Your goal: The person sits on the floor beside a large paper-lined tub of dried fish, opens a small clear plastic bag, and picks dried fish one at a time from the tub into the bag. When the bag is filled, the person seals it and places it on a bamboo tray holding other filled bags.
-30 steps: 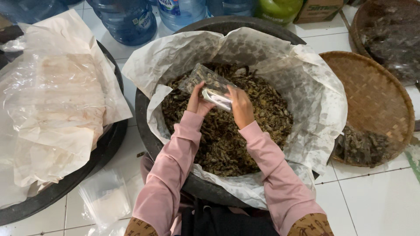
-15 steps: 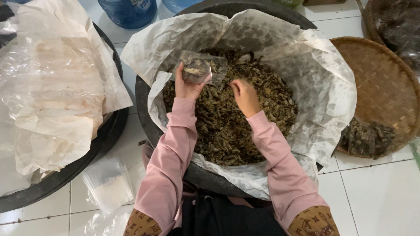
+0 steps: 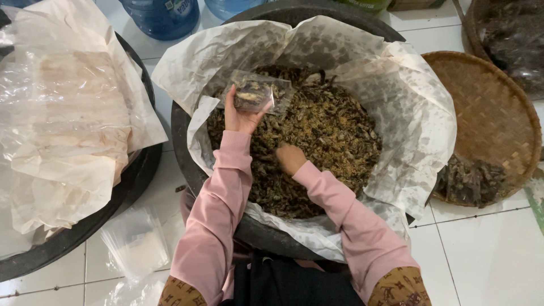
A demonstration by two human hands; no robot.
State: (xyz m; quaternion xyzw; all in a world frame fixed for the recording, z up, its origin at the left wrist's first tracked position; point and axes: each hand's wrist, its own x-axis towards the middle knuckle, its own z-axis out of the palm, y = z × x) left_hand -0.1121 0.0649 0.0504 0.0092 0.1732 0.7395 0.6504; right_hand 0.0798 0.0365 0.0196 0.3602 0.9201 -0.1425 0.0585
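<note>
Hands over a paper-lined black basin (image 3: 187,141): my left hand (image 3: 241,116) grips a small clear bag (image 3: 256,93) mouth-up at eleven o'clock, seemingly to keep it fillable, while my right hand (image 3: 290,158) closes, knuckles up, on the dried brown leaves (image 3: 334,136) at centre.

Pink sleeves (image 3: 218,226) are ending in brown patterned cuffs; the black basin (image 3: 266,238) is showing a white, grease-mottled paper liner (image 3: 408,124). Dark brown and golden dried pieces (image 3: 323,136) are filling it, beside a tan woven tray (image 3: 487,107) and blue jugs (image 3: 161,17).
</note>
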